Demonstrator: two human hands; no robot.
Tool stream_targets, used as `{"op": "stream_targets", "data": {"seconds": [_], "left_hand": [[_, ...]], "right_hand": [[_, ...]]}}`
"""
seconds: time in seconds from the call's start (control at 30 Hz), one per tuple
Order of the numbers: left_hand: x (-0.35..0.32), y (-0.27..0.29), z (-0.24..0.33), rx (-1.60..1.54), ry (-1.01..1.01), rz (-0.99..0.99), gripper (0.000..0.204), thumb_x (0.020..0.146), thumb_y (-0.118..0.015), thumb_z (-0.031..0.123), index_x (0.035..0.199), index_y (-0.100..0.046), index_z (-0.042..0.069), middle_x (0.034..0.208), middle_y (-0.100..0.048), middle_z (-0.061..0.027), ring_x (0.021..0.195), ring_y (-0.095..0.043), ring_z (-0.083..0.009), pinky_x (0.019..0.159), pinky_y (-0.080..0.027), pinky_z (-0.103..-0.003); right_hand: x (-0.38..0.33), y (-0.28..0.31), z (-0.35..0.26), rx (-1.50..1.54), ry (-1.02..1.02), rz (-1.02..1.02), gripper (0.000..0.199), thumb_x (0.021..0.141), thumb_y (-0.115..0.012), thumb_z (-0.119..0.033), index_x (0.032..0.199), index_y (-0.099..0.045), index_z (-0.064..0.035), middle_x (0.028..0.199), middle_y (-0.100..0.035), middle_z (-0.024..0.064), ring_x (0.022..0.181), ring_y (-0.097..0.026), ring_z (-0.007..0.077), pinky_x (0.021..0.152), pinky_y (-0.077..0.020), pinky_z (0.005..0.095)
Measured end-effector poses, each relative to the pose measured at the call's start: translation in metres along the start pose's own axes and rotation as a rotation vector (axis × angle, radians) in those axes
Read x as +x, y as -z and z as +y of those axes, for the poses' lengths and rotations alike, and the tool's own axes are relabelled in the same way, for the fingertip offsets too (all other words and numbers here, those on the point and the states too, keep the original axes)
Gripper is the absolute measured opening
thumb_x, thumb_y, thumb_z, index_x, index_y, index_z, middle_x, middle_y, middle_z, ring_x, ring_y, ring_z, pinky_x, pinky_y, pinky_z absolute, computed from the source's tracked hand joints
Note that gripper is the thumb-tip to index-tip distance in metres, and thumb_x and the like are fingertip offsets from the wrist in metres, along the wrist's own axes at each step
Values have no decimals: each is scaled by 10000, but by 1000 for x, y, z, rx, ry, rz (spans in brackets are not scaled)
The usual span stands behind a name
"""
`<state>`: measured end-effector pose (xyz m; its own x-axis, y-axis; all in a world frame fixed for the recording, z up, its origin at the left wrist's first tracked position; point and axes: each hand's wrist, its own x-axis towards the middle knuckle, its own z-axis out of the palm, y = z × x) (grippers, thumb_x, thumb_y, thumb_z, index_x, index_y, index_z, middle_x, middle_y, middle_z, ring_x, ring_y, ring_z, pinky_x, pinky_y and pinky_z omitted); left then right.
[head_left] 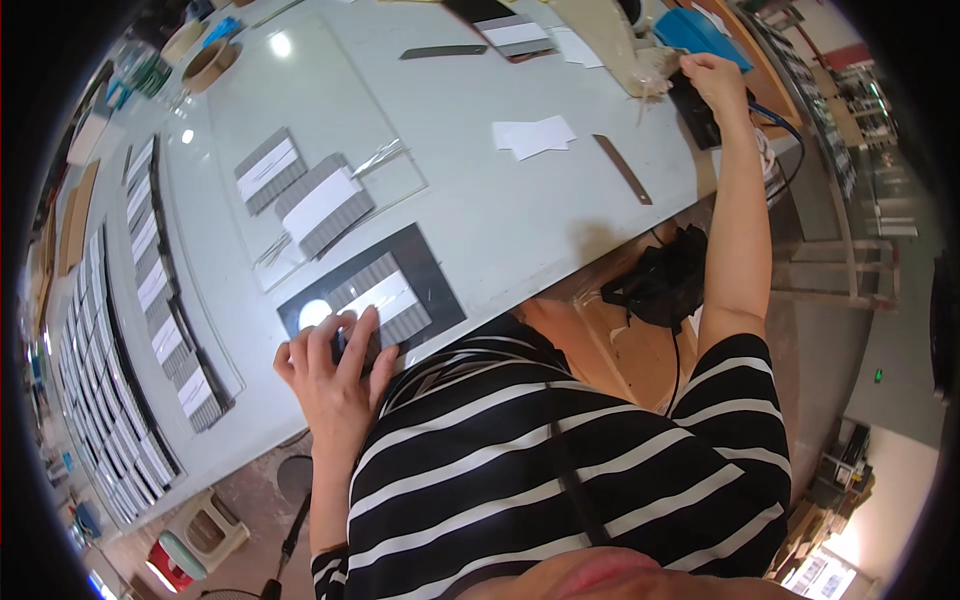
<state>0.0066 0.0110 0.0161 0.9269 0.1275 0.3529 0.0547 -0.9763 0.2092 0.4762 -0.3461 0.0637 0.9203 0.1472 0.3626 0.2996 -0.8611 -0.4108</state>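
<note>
My left hand (335, 360) rests at the near edge of a black board (436, 282), its fingers spread and bent. Its fingertips touch a grey striped piece with a white band (385, 297) that lies on the board. Far to the right, my right arm is stretched out and my right hand (716, 82) is closed in a pinch. Its fingertips are beside the crumpled end of a pale plastic bag (652, 75), above a black box (694, 110). What they pinch, if anything, is too small to make out. Two similar banded pieces (325, 203) lie beyond the board.
A glass sheet (335, 90) covers part of the white table. White paper slips (535, 138) lie beside a thin dark metal strip (622, 170); another strip (443, 51) lies farther back. Rows of banded pieces (152, 285) line the left side. A tape roll (209, 66) stands back left.
</note>
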Motion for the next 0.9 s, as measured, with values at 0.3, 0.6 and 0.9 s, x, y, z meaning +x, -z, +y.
{"op": "stream_targets", "data": {"seconds": [0.3,0.6,0.9], "left_hand": [[4,1,2,-99,-12,73,396,828,-733,353,1162,-674,149,1098,-584,-44,1028,-545,-238,928,-345,-445],[7,-8,2,-119,-4,111,360,848,-727,355,1130,-676,139,1077,-580,-21,1012,-538,-220,904,-353,-443],[4,-6,5,-146,41,66,392,818,-762,339,1171,-691,183,1135,-583,-27,1053,-539,-230,954,-335,-447]], "right_hand": [[-90,26,-54,467,-164,41,177,896,-717,-126,1026,-748,-10,858,-737,43,732,-645,89,671,-488,208],[-278,-40,-258,785,369,-542,126,864,-728,-127,963,-757,-54,1044,-695,109,934,-619,184,785,-498,285],[-301,-50,-263,519,347,-376,108,836,-736,-130,925,-787,-95,1298,-583,65,1167,-411,289,1004,-368,382]]}}
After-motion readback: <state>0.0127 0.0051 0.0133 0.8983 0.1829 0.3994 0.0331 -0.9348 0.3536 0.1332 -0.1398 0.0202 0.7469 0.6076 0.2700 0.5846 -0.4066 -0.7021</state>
